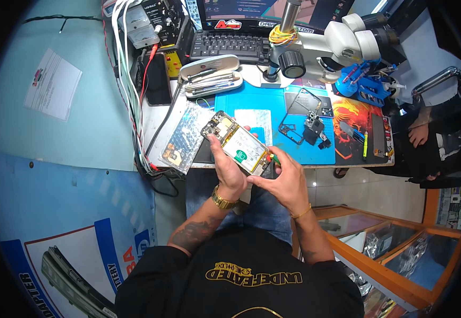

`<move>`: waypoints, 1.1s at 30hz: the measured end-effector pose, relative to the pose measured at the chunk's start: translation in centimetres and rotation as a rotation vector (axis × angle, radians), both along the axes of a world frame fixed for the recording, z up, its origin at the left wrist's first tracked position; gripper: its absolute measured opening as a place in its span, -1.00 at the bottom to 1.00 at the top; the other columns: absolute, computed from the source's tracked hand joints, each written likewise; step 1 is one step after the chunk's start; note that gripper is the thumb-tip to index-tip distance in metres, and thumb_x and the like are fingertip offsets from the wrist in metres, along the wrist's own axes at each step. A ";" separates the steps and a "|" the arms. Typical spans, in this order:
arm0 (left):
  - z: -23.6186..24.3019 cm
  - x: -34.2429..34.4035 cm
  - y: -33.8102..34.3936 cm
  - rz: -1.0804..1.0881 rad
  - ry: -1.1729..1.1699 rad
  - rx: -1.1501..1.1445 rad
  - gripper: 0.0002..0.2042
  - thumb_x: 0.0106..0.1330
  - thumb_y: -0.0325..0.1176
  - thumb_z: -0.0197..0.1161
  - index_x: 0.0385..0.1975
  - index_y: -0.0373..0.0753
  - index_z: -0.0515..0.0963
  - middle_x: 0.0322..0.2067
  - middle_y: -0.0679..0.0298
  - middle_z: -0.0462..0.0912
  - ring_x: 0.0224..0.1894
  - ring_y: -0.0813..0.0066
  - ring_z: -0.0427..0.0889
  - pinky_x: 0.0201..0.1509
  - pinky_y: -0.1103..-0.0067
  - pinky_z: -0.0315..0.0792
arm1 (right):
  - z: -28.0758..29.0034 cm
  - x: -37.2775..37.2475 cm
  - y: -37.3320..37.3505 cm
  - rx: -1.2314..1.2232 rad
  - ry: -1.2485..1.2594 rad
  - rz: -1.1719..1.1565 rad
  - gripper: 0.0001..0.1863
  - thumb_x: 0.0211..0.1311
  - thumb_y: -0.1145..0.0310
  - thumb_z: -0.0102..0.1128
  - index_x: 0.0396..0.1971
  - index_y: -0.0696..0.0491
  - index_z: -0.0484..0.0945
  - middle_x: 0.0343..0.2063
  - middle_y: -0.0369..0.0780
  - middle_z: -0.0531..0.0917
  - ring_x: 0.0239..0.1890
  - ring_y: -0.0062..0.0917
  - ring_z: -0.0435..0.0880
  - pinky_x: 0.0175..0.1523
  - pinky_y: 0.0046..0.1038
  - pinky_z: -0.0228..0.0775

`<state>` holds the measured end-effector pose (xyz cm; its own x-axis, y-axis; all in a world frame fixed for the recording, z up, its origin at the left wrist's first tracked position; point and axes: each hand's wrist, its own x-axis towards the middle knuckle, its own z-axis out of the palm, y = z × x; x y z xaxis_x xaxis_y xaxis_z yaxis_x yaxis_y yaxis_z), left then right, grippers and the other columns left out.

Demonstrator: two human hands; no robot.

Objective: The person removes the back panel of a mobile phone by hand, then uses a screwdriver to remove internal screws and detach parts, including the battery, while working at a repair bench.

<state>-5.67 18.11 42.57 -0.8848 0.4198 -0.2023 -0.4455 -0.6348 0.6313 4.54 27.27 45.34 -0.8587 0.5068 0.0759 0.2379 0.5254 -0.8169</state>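
An opened phone point(244, 146) with its back off is held at a tilt above the table's front edge. Its white battery point(247, 147) and the circuit board point(220, 126) at the upper left end lie exposed. My left hand point(229, 170) is closed around the phone's near side, thumb along the edge by the board and fingertips showing at the far side. At the lower right end my right hand point(285, 183) grips the phone between thumb and fingers. A small green and red thing point(274, 157) shows by its fingertips; I cannot make out what it is.
On the blue mat point(265, 98) lie a phone frame point(290, 132) and loose black parts point(314, 127). Behind stand a microscope point(342, 45), a keyboard point(228, 46) and an open tool case point(214, 85). Bubble wrap point(185, 139) lies left. Another person point(427, 138) sits at the right.
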 end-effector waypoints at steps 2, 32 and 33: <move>0.0 0.0 0.2 -0.032 -0.005 0.001 -0.26 0.41 0.33 -0.35 0.22 -0.26 0.26 0.02 0.05 0.49 0.03 0.22 0.53 0.10 0.28 0.46 | -0.2 -0.2 1.0 0.014 -0.041 0.016 -0.15 -0.27 0.00 0.60 0.04 0.18 0.49 -0.20 -0.06 0.63 -0.20 -0.24 0.65 -0.14 -0.33 0.50; 3.3 -10.3 -3.1 -0.711 1.740 -1.095 -0.16 -0.22 -0.31 0.58 0.21 -0.22 0.39 -0.01 0.17 0.49 0.02 0.14 0.46 0.15 0.34 0.36 | -2.5 -3.2 5.1 0.277 -0.019 0.245 -0.22 -0.36 0.17 0.62 -0.03 0.15 0.49 -0.33 -0.14 0.55 -0.30 -0.26 0.58 -0.20 -0.31 0.42; 3.3 -10.6 -3.0 -0.706 1.732 -1.101 -0.16 -0.22 -0.31 0.58 0.21 -0.22 0.39 -0.01 0.17 0.49 0.02 0.14 0.46 0.15 0.34 0.36 | -2.4 -3.3 5.0 0.277 -0.020 0.254 -0.22 -0.36 0.17 0.62 -0.03 0.15 0.49 -0.33 -0.14 0.55 -0.30 -0.26 0.58 -0.20 -0.31 0.42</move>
<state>-16.32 15.06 45.84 -0.1954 0.9766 0.0893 0.8826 0.1355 0.4502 1.27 32.24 42.94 -0.9570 0.2402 0.1625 0.0861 0.7704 -0.6318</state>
